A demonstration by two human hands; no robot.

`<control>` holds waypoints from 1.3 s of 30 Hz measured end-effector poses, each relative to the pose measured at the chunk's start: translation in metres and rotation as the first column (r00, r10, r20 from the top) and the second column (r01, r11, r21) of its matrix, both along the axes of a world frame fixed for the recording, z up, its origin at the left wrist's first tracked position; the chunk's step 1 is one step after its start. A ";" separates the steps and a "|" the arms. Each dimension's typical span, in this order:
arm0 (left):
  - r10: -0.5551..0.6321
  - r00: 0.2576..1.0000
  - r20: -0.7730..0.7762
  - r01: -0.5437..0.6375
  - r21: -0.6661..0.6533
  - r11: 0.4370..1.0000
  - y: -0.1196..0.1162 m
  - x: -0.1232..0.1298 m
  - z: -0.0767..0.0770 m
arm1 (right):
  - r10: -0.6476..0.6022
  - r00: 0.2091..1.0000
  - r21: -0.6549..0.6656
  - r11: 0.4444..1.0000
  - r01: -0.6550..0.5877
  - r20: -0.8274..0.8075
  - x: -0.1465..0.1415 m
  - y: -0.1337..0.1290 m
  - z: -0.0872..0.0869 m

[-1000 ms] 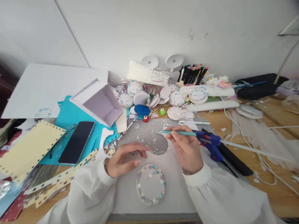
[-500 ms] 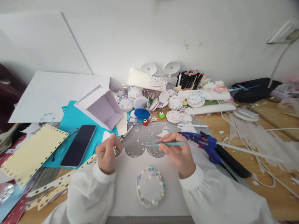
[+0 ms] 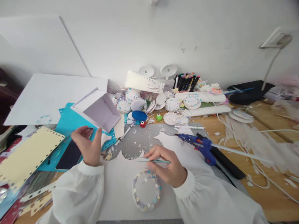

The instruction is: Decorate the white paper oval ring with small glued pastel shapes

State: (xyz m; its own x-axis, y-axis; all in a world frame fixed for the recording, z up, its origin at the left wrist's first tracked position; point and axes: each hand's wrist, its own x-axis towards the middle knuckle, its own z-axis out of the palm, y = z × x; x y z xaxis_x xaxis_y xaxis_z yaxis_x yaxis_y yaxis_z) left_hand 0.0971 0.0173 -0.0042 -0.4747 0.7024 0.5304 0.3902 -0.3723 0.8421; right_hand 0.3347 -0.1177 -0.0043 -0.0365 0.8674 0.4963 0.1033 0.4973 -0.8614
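Note:
Held between thumb and fingers of my right hand (image 3: 164, 163) is a pair of teal tweezers (image 3: 158, 161), its tips pointing left. Just below it lies a round white disc (image 3: 146, 190), ringed with small white, yellow, lilac and blue star-shaped pieces. The disc rests on a white sheet (image 3: 119, 193) with a scalloped far edge. My left hand (image 3: 87, 144) is raised with thumb and fingers apart, over the near end of a dark phone (image 3: 70, 155). Nothing shows in that hand.
A blue glue gun (image 3: 198, 144) lies at right, its white cord trailing. An open lilac box (image 3: 99, 109) stands behind the left hand. Decorated discs (image 3: 173, 105), markers (image 3: 187, 81) and two small punches (image 3: 159, 117) crowd the back. Punched cream card (image 3: 32, 155) lies left.
My left hand has moved left and its fingers have spread from a closed pinch. My right hand has come nearer and slightly left with the tweezers, closer to the disc. The view has shifted slightly.

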 end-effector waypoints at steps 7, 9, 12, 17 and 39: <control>-0.107 0.994 0.002 0.106 -0.154 0.982 0.026 -0.013 0.011 | -0.004 1.000 0.016 1.000 0.004 0.001 0.000 -0.002 0.000; -0.204 0.977 0.062 0.211 -0.162 0.964 0.031 -0.015 0.012 | -0.061 0.998 0.010 0.998 0.062 -0.008 0.001 -0.001 0.001; -0.279 0.953 0.122 0.291 -0.097 0.952 0.034 -0.015 0.010 | -0.215 0.974 -0.033 0.976 0.214 -0.067 0.002 0.000 0.002; -0.390 0.919 0.064 0.394 -0.066 0.917 0.029 -0.015 0.008 | -0.386 0.906 -0.077 0.922 0.378 -0.176 0.005 0.003 0.000; -0.252 0.587 -0.769 -0.135 -0.400 0.907 -0.034 -0.125 0.009 | -0.377 0.909 -0.171 0.921 0.349 -0.177 0.007 0.003 -0.002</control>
State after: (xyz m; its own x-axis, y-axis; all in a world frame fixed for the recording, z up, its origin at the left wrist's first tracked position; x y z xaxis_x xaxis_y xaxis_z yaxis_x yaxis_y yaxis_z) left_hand -0.0277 -0.0167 0.0052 0.0506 0.9359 0.3486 0.9515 -0.1513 0.2680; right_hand 0.3415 -0.1151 -0.0060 0.3827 0.8594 0.3391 0.0715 0.3385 -0.9383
